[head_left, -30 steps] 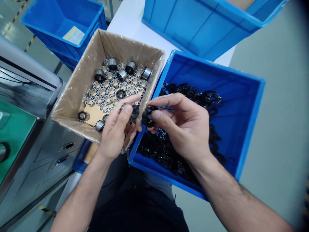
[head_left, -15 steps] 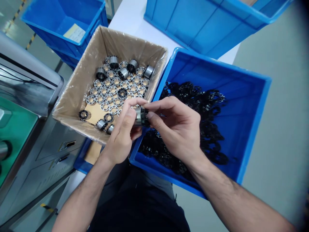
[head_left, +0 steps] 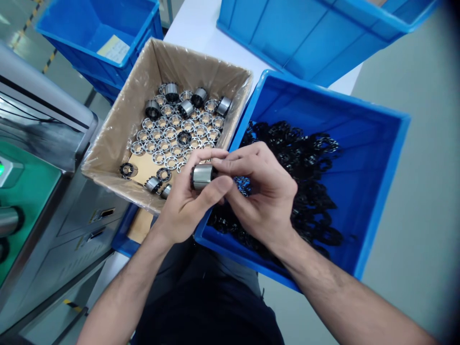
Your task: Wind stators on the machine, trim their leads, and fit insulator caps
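A stator core (head_left: 202, 176), a short silvery steel cylinder with a black toothed ring on its left end, lies sideways between my hands. My left hand (head_left: 185, 201) is closed around it, thumb stretched along its lower right side. At the right end, the fingers of my right hand (head_left: 262, 191) are pressed together on the core; they hide most of that end. Both hands are above the place where a lined cardboard box (head_left: 118, 103) meets a blue bin (head_left: 381, 191). Many black plastic rings (head_left: 312, 191) lie heaped in the bin.
Inside the box stand rows of bare steel cores (head_left: 164, 145), with several black-capped cores (head_left: 171, 92) among them. Another blue bin (head_left: 305, 43) is at the back, and stacked blue bins (head_left: 104, 28) at the far left. A machine with a green top (head_left: 32, 191) borders the left.
The core has turned so more of its steel side and its black left end show. My left thumb has shifted right and down along it. The view has moved slightly.
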The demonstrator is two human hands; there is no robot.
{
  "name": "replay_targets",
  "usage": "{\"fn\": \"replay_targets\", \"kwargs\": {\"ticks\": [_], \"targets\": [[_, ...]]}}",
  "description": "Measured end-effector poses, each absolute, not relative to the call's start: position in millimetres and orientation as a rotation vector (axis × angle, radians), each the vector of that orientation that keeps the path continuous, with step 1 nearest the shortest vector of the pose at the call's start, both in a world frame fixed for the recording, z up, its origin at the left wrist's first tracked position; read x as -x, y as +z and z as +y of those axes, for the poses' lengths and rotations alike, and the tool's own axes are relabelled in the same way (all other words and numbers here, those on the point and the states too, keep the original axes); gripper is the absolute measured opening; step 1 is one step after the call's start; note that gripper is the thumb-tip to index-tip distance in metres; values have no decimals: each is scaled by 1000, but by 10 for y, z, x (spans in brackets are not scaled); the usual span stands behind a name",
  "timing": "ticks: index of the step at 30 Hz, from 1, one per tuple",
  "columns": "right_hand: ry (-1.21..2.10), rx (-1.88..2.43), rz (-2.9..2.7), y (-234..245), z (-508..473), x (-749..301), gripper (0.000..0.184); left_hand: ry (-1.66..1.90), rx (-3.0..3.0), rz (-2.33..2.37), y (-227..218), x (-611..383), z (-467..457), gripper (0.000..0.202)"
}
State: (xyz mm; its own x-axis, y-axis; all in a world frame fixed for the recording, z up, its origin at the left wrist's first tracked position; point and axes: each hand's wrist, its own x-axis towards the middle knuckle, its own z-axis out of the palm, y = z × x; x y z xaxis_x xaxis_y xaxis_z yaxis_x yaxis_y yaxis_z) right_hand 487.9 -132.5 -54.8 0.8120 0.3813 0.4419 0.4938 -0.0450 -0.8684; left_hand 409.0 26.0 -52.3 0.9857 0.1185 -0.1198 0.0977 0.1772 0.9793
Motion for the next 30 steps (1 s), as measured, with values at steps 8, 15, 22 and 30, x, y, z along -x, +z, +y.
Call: {"fn": "replay_targets", "kwargs": {"ticks": [8,15,22,30], "targets": [[202,2450,-539,-1068,-1667,-5685,18,-382,-2822,373,-260,-4022,1333,39],[643,2752,-768,-1344,-1576,-5595,72,-553,-3114,586,-199,-4581,1496,42],[814,2797,-913,-1173,-1514,-5517,59,-744,-3218,722,-406,-4990,1569,45],[932,2683,-994,-1085,-1583,-5597,27,-703,-3188,703,-302,-4895,1498,42]]}}
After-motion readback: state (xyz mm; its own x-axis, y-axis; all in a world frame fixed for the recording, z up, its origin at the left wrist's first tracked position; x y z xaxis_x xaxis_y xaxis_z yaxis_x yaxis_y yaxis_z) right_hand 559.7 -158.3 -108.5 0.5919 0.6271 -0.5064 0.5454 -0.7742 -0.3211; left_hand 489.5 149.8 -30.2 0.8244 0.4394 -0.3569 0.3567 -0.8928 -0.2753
